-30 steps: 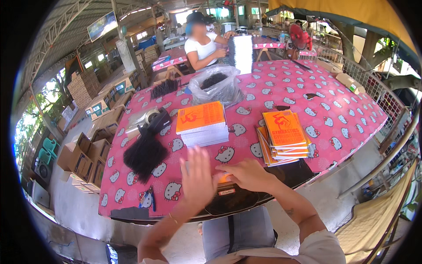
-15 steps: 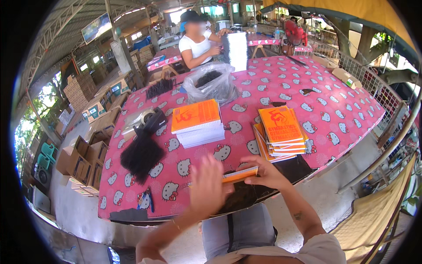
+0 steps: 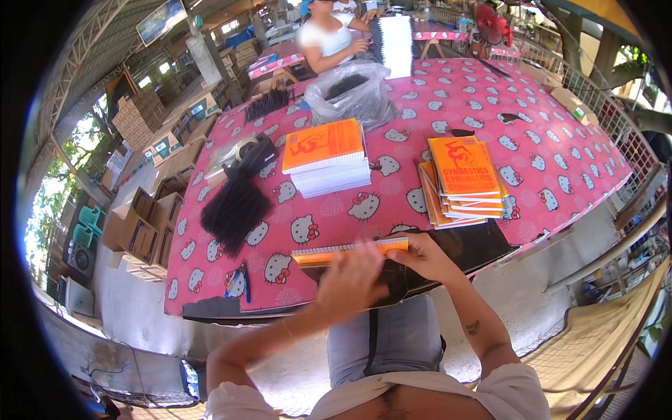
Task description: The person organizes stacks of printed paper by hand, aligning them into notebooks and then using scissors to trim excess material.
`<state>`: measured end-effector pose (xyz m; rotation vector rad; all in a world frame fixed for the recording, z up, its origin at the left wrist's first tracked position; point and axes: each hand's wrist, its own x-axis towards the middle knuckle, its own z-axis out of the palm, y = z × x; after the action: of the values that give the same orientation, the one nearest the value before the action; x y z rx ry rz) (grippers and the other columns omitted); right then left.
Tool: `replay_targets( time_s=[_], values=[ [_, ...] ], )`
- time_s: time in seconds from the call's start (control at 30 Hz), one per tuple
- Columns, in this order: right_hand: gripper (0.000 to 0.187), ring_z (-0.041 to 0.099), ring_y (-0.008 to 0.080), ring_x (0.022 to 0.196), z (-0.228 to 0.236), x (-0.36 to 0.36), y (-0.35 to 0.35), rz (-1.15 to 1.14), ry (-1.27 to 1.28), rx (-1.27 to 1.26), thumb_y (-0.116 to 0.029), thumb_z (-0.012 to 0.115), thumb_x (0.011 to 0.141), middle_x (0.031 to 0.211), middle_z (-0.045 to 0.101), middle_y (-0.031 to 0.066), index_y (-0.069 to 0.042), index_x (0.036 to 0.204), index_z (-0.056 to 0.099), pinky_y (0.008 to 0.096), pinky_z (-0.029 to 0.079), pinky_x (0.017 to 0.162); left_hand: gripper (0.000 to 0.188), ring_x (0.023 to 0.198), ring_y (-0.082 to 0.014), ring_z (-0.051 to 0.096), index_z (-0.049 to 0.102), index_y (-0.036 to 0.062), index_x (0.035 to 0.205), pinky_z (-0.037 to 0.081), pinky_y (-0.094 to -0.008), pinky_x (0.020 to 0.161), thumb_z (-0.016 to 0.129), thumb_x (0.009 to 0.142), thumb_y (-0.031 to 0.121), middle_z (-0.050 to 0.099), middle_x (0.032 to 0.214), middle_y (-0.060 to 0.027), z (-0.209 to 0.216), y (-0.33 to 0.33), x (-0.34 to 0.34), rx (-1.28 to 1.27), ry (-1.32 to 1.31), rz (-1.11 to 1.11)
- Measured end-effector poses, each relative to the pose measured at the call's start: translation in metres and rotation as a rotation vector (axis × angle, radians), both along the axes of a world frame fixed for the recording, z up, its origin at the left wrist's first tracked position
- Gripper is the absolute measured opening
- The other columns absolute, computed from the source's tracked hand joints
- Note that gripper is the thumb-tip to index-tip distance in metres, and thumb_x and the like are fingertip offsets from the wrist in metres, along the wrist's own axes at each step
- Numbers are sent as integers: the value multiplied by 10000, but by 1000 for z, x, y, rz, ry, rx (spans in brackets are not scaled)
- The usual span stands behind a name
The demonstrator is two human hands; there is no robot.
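Notebook (image 3: 311,260): between and just ahead of the hands, long side running left to right, cover steeply foreshortened, so tilted up toward its edge. White-toothed binding strip along the top. Judged light; covers bendable, pages soft and apt to fan, binding the stiffest part. Smooth cover may slide. Best hold: pinch at a short end, close to the binding, without crushing the teeth.

Right hand (image 3: 422,256): closed in a pinch on the notebook's right end, thumb on the near side, fingers mostly hidden behind. Left hand (image 3: 350,278): motion-blurred, across the near side of the notebook's middle; finger spread and firmness of contact cannot be told.

Under and around the hands: black mat (image 3: 458,253) at the table's near edge. Left of the left hand: blue-handled tool (image 3: 245,283); beyond it, a black bristly bundle (image 3: 236,210), then a tape dispenser (image 3: 257,157).

Ahead of the left hand: neat stack (image 3: 331,176), orange on top, white edges outward. Ahead and right of the right hand: looser orange pile (image 3: 465,175). Farther ahead: clear bag (image 3: 367,108) of black pieces; past it a co-worker (image 3: 329,38), one hand by upright white pages (image 3: 399,49).
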<state>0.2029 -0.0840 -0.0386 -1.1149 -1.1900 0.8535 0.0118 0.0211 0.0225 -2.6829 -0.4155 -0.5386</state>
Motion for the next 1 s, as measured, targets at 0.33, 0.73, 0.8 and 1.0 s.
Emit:
replay_targets(
  time_s=[0.33,0.73,0.8,1.0],
  values=[
    [248,470,54,647,7,-16,5,-57,-118,86,-173,685,978,751,610,-1,-4,1159,681,257,417,572,869,1446,-412,373,443,-56,1451,235,-624,1162,549,907,614,424,1517,-277,15,34,14,115,-199,16],
    [232,483,124,581,5,-17,9,-146,-304,64,-210,705,946,660,538,101,9,1021,681,315,412,548,783,1464,-432,334,369,-93,1476,184,-603,1184,537,967,479,379,1549,-283,-60,-13,-22,-216,-78,-346],
    [233,495,136,574,3,-14,5,-173,-343,71,-211,709,941,659,551,105,10,1011,681,324,416,546,797,1471,-420,328,373,-84,1479,168,-597,1192,548,957,492,379,1551,-276,-16,8,9,-182,-123,-260],
    [236,537,161,593,6,-9,3,-179,-343,57,-173,734,906,683,578,140,24,1021,669,333,430,561,609,1386,-390,458,462,-45,1420,226,-567,1178,620,964,327,511,1442,-250,-13,-23,-9,-343,-180,-305]
  ],
)
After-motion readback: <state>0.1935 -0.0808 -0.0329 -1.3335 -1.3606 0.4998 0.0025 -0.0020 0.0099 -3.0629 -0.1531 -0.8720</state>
